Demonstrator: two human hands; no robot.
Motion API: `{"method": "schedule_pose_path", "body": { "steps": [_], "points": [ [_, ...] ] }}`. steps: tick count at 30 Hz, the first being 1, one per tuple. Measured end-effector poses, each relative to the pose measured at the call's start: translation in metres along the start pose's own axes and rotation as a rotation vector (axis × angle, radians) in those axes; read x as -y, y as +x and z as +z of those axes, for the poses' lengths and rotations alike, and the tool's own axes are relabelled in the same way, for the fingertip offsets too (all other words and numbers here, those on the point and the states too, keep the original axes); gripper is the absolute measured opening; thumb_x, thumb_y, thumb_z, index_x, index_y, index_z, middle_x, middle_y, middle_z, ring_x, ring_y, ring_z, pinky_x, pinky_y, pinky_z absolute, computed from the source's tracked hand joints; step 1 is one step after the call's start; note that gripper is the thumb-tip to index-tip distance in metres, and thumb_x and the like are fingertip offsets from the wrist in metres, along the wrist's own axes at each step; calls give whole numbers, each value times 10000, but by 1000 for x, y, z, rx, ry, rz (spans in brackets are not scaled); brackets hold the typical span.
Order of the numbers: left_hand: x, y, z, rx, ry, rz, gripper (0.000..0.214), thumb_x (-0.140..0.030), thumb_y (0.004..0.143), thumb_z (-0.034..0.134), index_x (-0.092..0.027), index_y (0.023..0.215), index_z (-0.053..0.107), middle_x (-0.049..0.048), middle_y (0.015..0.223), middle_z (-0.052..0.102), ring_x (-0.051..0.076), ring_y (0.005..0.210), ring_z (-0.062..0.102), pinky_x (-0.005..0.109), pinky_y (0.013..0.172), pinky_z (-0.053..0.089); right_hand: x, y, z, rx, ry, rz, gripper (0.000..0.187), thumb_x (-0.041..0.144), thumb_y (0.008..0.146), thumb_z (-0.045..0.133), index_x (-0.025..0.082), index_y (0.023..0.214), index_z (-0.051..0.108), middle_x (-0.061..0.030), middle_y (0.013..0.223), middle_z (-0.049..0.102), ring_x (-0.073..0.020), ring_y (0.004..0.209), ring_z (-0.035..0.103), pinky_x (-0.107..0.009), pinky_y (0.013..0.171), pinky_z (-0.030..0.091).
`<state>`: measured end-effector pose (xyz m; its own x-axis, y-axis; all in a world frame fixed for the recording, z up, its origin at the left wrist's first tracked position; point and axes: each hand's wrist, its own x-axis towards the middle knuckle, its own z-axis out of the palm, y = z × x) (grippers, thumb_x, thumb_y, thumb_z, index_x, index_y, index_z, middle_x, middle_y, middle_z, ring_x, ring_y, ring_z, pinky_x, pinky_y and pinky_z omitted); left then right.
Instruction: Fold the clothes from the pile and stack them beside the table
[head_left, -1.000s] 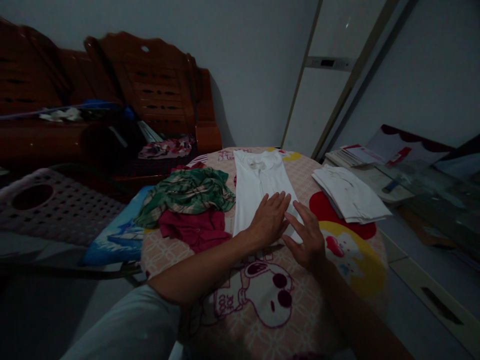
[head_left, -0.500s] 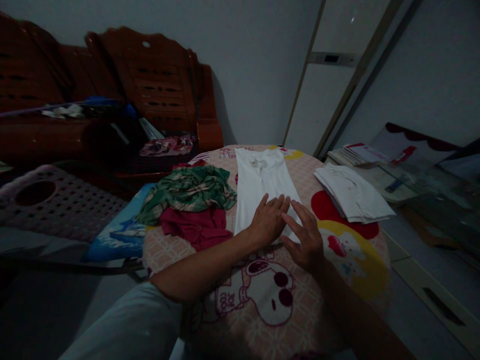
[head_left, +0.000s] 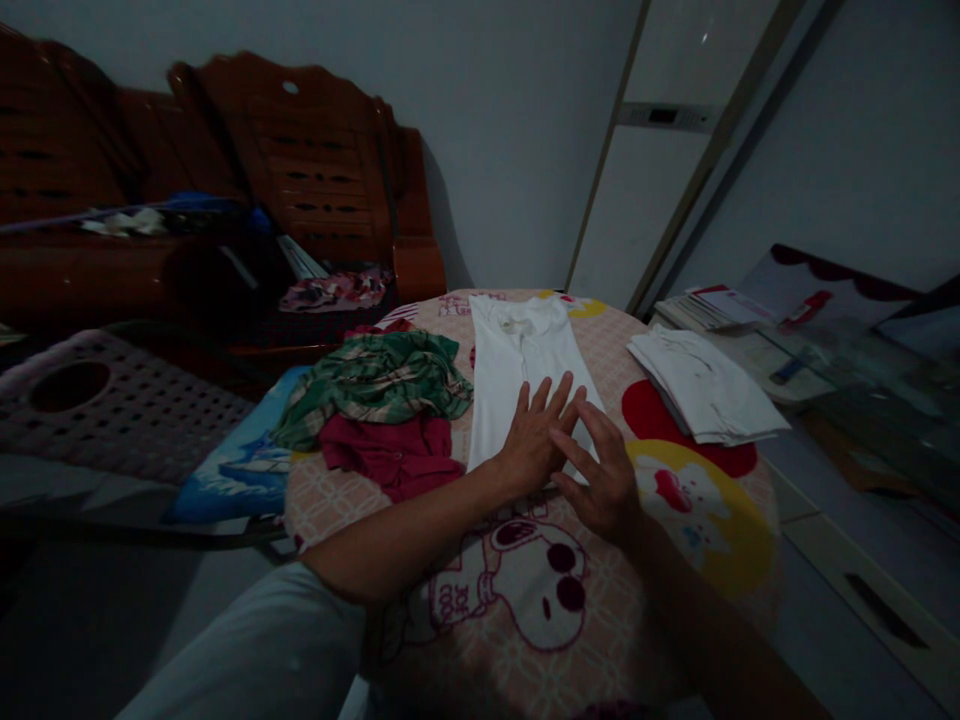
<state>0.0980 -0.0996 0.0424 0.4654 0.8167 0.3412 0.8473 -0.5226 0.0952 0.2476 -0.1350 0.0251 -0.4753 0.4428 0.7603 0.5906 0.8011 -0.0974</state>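
Left hand [head_left: 531, 445] spread wider, right hand [head_left: 609, 482] shifted leftward, fingers half-bent — both hands unclenched, over white shirt [head_left: 517, 362]

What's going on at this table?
A person's left hand is spread open over the near end of a white garment lying flat on a round table; the right hand is close beside it. Neither grips the garment. Rumpled green plaid cloth and a dark pink garment lie left, folded white cloth right.

Left of my fingers [head_left: 558, 397], crumpled green plaid cloth [head_left: 386, 375] obstructs passage; to their right, a bench [head_left: 609, 357] strip permits movement up to folded white clothes [head_left: 705, 385].
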Motion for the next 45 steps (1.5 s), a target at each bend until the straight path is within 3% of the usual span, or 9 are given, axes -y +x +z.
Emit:
{"method": "schedule_pose_path", "body": {
  "steps": [9,16,26,29,34,45],
  "points": [
    [5,2,6,-54,13,-3,716,-265,921,494,-232,1551,153,98,1640,92,326,1502,85,611,1169,180,-1,-1,-3,3,32,-30,472,240,871,611,252,1342,572,-80,1604,252,-347,1407,353,-595,1064,416],
    [2,3,7,-66,-86,-45,782,-272,917,501,-220,1560,60,135,1640,24,330,1501,81,591,1162,204,-1,0,-3,-57,38,-43,466,217,856,641,212,1318,579,-120,1565,330,-349,1387,384,-590,1059,426],
    [6,5,10,17,-58,-70,779,-268,903,499,-174,1555,82,160,1629,105,331,1494,126,586,1158,207,-6,-3,2,-79,-35,9,492,199,863,624,212,1349,548,-134,1524,398,-327,1367,415,-556,1063,433],
    [11,5,16,51,-10,-73,810,-271,877,552,-145,1548,118,188,1619,129,342,1488,150,590,1149,220,-13,-7,8,-63,-135,132,505,160,902,516,196,1405,491,-143,1507,419,-305,1381,395,-546,1088,399],
    [15,5,30,72,25,-53,809,-294,870,575,-129,1542,157,196,1611,164,342,1481,176,590,1144,233,-26,-18,19,76,-280,347,570,175,924,411,158,1491,355,-162,1515,397,-313,1428,305,-581,1129,294],
    [14,5,33,65,33,-23,775,-327,899,539,-126,1543,157,185,1612,168,338,1477,191,584,1145,242,-28,-21,23,163,-346,432,733,449,975,404,116,1562,118,-217,1575,263,-349,1458,224,-576,1126,263]
  ]
}}
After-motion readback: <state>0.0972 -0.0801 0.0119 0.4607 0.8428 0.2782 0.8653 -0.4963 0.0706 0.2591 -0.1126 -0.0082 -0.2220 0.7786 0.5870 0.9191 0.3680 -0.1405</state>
